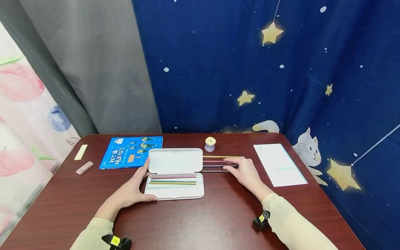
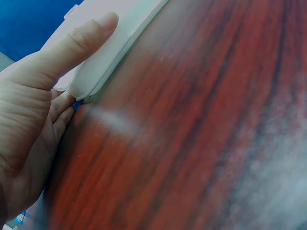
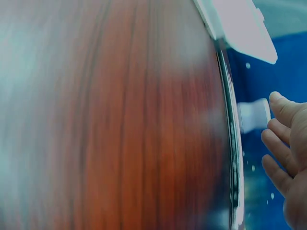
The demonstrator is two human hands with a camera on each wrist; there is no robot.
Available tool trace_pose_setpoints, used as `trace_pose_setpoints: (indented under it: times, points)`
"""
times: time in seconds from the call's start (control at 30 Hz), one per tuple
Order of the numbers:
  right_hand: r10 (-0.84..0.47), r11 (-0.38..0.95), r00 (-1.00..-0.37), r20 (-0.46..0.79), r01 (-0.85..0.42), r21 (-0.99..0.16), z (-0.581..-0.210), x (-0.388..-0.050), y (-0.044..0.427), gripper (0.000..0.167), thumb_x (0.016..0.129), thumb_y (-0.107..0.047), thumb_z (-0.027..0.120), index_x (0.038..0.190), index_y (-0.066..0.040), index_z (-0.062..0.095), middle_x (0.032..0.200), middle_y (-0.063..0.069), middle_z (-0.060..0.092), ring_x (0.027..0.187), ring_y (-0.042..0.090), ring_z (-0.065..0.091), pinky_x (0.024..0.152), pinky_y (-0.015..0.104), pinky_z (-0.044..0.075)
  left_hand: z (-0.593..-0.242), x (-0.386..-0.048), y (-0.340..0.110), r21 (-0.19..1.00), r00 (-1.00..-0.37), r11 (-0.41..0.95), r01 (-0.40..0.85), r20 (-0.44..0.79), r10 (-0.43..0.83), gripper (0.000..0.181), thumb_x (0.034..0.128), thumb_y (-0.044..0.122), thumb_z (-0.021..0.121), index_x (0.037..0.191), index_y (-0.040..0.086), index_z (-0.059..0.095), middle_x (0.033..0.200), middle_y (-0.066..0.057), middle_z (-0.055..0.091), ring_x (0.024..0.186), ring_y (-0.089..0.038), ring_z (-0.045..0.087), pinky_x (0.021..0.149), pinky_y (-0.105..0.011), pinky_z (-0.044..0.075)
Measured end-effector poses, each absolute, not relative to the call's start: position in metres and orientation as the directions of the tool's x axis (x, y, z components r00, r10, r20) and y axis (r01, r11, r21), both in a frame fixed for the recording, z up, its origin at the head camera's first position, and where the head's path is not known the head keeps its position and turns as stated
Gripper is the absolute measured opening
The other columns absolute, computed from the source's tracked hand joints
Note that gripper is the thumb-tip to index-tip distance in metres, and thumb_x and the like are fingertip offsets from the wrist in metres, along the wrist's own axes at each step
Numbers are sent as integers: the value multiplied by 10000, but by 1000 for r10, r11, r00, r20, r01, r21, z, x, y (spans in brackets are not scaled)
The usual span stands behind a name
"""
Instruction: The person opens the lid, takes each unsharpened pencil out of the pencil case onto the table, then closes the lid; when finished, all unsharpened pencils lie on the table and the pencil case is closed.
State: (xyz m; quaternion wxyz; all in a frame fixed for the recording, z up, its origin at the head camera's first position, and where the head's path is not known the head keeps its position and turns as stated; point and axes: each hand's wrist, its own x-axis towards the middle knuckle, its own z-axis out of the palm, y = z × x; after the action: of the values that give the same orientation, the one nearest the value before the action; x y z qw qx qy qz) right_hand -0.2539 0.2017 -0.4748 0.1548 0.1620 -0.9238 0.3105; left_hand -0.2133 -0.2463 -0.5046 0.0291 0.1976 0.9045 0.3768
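Observation:
A white pencil case (image 1: 175, 161) lies open on the table, with several coloured pencils (image 1: 172, 183) in its lower half. At its left end the left hand (image 1: 129, 191) grips it, thumb at the near edge and fingers at the far side; the left wrist view shows the thumb of this hand (image 2: 36, 91) against the case (image 2: 103, 57). Several more pencils (image 1: 213, 161) lie side by side to the right of the case. The right hand (image 1: 247, 174) is over their right ends with fingers slightly bent; in the right wrist view this hand (image 3: 292, 143) has its fingers spread, holding nothing.
Behind the case on the left is a blue book (image 1: 125, 152). Two small bars, one cream (image 1: 81, 152) and one pinkish (image 1: 84, 168), lie at far left. A small purple-and-yellow object (image 1: 210, 144) stands behind the pencils. A white booklet (image 1: 279, 165) lies at right.

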Motion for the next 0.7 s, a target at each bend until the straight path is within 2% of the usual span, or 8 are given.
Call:
trace_pose_setpoints:
  times: [0.1, 0.2, 0.3, 0.33, 0.5, 0.7]
  points:
    - [-201, 742, -911, 360, -382, -551, -473, -251, 187, 310, 881, -268, 866, 1181, -202, 822, 1070, -27, 798, 920, 138, 751, 821, 393, 603, -504, -213, -246, 695, -921, 638, 332, 94, 377, 1380, 761, 516, 914, 1686, 263, -79, 1545, -126, 396, 1387, -306, 466, 1109, -623, 420]
    - [-214, 715, -912, 350, -390, -580, -472, -248, 172, 305, 877, -255, 869, 1177, -218, 824, 1067, -43, 798, 863, 97, 736, 790, 363, 599, -504, -211, -246, 699, -923, 637, 325, 88, 374, 1370, 766, 517, 910, 1687, 269, -73, 1572, -139, 364, 1396, -320, 453, 1107, -626, 422]
    - [-245, 671, -902, 356, -423, -609, -471, -245, 158, 297, 877, -237, 869, 1169, -203, 827, 1069, -53, 797, 912, 84, 747, 813, 357, 608, -504, -211, -246, 704, -924, 635, 319, 82, 374, 1359, 772, 510, 908, 1688, 273, -67, 1583, -156, 345, 1406, -342, 434, 1109, -639, 414]
    - [-262, 649, -895, 361, -441, -620, -470, -244, 153, 296, 876, -223, 868, 1166, -184, 826, 1084, -54, 794, 979, 80, 744, 832, 359, 611, -504, -211, -246, 704, -924, 635, 318, 81, 372, 1357, 772, 508, 908, 1688, 276, -66, 1580, -158, 347, 1409, -346, 428, 1110, -642, 412]
    - [-334, 581, -871, 359, -490, -650, -473, -240, 133, 267, 872, -190, 869, 1134, -157, 833, 1053, -59, 797, 960, 68, 749, 800, 336, 616, -505, -211, -247, 704, -925, 635, 319, 84, 371, 1360, 772, 502, 911, 1686, 281, -71, 1559, -147, 372, 1409, -341, 425, 1114, -645, 406]
    - [-397, 580, -863, 312, -500, -643, -478, -235, 117, 208, 895, -179, 846, 1103, -173, 841, 1020, -73, 798, 974, 30, 727, 819, 266, 594, -504, -212, -246, 710, -922, 626, 323, 86, 377, 1367, 767, 500, 915, 1688, 267, -68, 1550, -137, 385, 1402, -329, 437, 1115, -638, 406]
